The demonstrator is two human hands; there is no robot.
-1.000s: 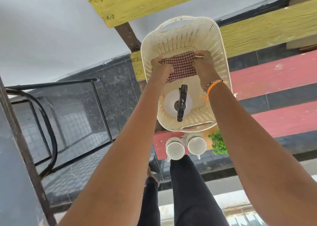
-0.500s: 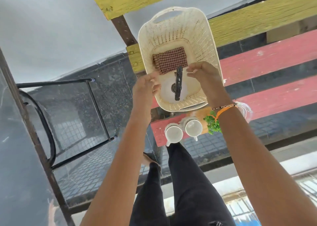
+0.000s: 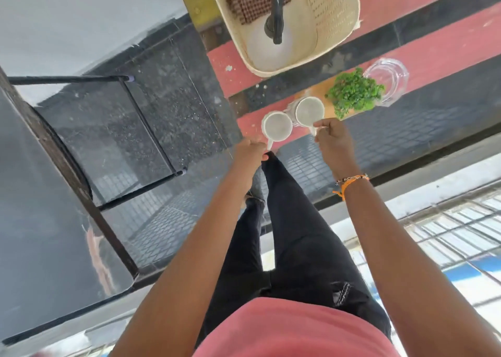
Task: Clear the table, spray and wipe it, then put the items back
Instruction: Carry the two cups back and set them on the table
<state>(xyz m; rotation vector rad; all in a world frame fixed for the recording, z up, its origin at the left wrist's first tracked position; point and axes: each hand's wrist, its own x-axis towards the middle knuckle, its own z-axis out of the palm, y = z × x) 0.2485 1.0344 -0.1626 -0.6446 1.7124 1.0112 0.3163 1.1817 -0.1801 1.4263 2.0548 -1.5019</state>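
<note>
Below the basket (image 3: 320, 55), beside the plant (image 3: 353, 93): two white mugs (image 3: 277, 126), side by side on the floor. Hard, light, breakable; best lifted by the handles. Left hand (image 3: 250, 150) pinching the nearer handle, right hand (image 3: 332, 139) curled on the other mug's handle.

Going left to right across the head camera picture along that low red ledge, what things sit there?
Left white cup whose handle the left hand grips, right white cup with the right hand at its handle, small leafy green plant, clear glass dish.
</note>
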